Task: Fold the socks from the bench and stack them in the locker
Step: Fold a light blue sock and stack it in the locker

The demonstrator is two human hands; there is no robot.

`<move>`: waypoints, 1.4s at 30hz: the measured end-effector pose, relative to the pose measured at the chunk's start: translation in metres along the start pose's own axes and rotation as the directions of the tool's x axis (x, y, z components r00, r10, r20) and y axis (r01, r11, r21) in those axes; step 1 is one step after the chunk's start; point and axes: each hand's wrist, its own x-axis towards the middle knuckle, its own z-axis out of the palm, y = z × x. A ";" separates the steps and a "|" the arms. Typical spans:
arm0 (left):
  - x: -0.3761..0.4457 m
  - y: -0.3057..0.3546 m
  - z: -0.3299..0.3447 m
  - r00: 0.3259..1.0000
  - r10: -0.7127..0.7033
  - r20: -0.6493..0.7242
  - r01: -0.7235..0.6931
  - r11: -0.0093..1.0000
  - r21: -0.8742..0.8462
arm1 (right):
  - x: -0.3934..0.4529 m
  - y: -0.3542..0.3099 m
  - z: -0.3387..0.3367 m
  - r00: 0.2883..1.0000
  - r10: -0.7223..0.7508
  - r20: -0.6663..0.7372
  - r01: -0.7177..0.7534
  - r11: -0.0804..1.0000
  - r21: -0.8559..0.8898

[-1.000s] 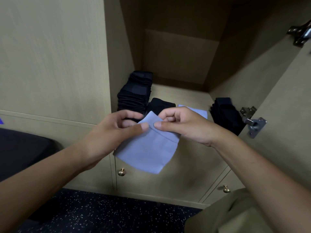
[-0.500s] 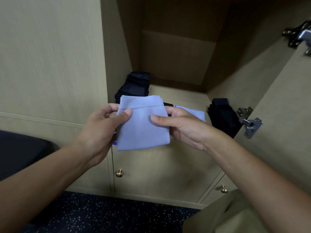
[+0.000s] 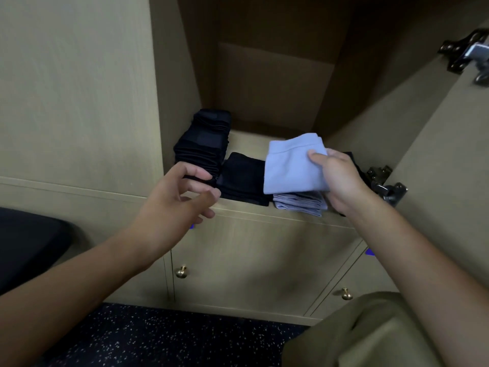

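My right hand [image 3: 340, 178] pinches a folded light blue sock [image 3: 291, 165] by its right edge and holds it just above a small pile of light blue socks [image 3: 299, 203] at the front of the locker shelf [image 3: 248, 140]. My left hand [image 3: 177, 205] hovers in front of the shelf edge, fingers apart and holding nothing. A tall stack of black socks [image 3: 203, 144] stands at the shelf's left, and a lower black pile [image 3: 243, 178] lies beside it. Another black stack is mostly hidden behind my right hand.
The open locker door [image 3: 447, 165] with metal hinges [image 3: 387, 186] stands at the right. Below the shelf are closed doors with brass knobs [image 3: 181, 272]. A dark bench cushion [image 3: 29, 242] is at the left, over speckled dark floor [image 3: 164, 340].
My left hand has let go of the blue sock and dropped back. My right hand has carried the folded sock right and forward over the blue pile.
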 end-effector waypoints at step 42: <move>-0.003 -0.015 0.004 0.992 -0.023 0.120 0.011 0.995 0.097 | 0.045 0.029 -0.011 0.999 -0.046 -0.008 0.038 0.905 -0.423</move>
